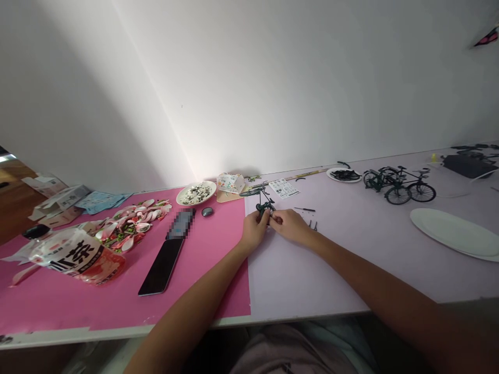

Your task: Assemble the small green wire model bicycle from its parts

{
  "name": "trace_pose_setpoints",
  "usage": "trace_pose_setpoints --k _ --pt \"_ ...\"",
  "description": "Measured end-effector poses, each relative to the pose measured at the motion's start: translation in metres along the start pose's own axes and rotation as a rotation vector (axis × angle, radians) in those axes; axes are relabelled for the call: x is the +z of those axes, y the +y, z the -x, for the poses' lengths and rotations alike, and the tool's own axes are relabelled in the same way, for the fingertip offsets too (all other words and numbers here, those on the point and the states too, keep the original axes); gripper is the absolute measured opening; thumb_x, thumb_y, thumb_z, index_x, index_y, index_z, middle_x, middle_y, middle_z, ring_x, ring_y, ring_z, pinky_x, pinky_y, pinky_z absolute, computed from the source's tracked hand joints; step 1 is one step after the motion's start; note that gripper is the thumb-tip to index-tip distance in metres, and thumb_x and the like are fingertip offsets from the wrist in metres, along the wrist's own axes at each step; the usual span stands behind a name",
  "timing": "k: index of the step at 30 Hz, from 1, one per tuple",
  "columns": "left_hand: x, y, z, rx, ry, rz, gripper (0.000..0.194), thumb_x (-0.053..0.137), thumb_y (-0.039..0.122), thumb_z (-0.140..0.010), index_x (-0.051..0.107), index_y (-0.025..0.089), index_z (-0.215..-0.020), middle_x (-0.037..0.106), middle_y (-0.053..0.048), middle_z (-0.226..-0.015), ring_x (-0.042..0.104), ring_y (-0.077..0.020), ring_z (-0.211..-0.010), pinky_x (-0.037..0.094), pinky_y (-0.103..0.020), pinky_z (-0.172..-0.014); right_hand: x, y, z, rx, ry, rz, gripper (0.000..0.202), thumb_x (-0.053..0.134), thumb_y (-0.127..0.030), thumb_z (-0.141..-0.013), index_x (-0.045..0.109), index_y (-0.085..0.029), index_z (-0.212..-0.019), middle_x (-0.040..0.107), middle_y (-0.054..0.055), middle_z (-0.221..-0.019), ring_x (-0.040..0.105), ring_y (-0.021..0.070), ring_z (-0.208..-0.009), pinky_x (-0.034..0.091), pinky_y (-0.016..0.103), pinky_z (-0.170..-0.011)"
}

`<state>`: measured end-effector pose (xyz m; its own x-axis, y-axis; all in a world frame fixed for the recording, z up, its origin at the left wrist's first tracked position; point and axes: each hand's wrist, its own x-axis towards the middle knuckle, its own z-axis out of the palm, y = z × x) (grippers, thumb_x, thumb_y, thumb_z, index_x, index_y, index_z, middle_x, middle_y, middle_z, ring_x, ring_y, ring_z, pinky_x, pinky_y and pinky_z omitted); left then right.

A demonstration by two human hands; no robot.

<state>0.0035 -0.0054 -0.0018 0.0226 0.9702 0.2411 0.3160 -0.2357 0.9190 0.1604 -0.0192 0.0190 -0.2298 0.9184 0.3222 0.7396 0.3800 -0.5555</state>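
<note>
i am pinching a dark green model bicycle (pixel 264 206) over the surface (pixel 312 280), near the seam where pink is meeting pale lilac. its long axis is slanting away from me, the handlebar end pointing toward eleven o'clock. the fingers of my left hand (pixel 254 228) are clamping its near end from seven o'clock; those of my right hand (pixel 292 225) are closing on it from four. a thin screwdriver (pixel 305 209) is lying at three o'clock, a printed sheet (pixel 284 188) at one, and other dark bicycles (pixel 401 187) are standing farther off, toward two.
</note>
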Motion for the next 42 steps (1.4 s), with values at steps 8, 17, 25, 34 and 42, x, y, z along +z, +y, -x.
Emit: trace_pose_setpoints --k 8,17,25,34,42 --pt "-0.001 0.005 0.002 0.01 -0.023 0.001 0.052 0.058 0.063 -0.089 0.055 0.017 -0.066 0.057 -0.001 -0.06 0.056 -0.0136 -0.059 0.038 -0.024 -0.054 -0.001 -0.001 0.0 0.014 -0.026 0.034 0.031 0.053 -0.036 -0.098 0.057 -0.022 -0.071 0.063 0.001 -0.067 0.049 0.0139 -0.059 0.029 0.028 -0.057" --pt "-0.003 0.012 0.005 0.011 -0.025 -0.025 0.052 0.058 0.063 -0.088 0.051 0.018 -0.062 0.052 0.001 -0.057 0.046 -0.0115 -0.056 0.031 -0.025 -0.054 -0.002 -0.003 0.0 0.035 -0.045 0.04 0.038 0.053 -0.036 -0.096 0.049 -0.022 -0.061 0.06 0.0 -0.061 0.043 0.0131 -0.055 0.026 0.028 -0.055" --pt "-0.002 0.009 0.004 0.014 -0.047 -0.01 0.052 0.057 0.063 -0.089 0.052 0.018 -0.064 0.054 0.001 -0.057 0.048 -0.0117 -0.055 0.033 -0.025 -0.054 -0.007 -0.009 0.002 0.077 -0.08 0.038 0.039 0.054 -0.035 -0.096 0.049 -0.021 -0.06 0.059 0.0 -0.06 0.042 0.0127 -0.054 0.026 0.028 -0.055" --pt "-0.003 0.009 0.005 0.019 -0.068 -0.026 0.053 0.056 0.065 -0.09 0.055 0.017 -0.067 0.059 0.0 -0.06 0.054 -0.0136 -0.059 0.038 -0.025 -0.056 -0.009 -0.012 0.003 0.103 -0.088 0.072 0.034 0.054 -0.036 -0.098 0.056 -0.022 -0.067 0.065 0.002 -0.068 0.049 0.0142 -0.058 0.028 0.027 -0.056" --pt "-0.003 0.009 0.003 0.033 -0.072 -0.079 0.052 0.055 0.064 -0.09 0.055 0.017 -0.067 0.056 0.0 -0.061 0.049 -0.0122 -0.06 0.035 -0.025 -0.056 -0.008 -0.012 0.002 0.101 -0.111 0.09 0.032 0.053 -0.036 -0.1 0.063 -0.021 -0.073 0.068 0.004 -0.073 0.053 0.0149 -0.06 0.029 0.028 -0.057"
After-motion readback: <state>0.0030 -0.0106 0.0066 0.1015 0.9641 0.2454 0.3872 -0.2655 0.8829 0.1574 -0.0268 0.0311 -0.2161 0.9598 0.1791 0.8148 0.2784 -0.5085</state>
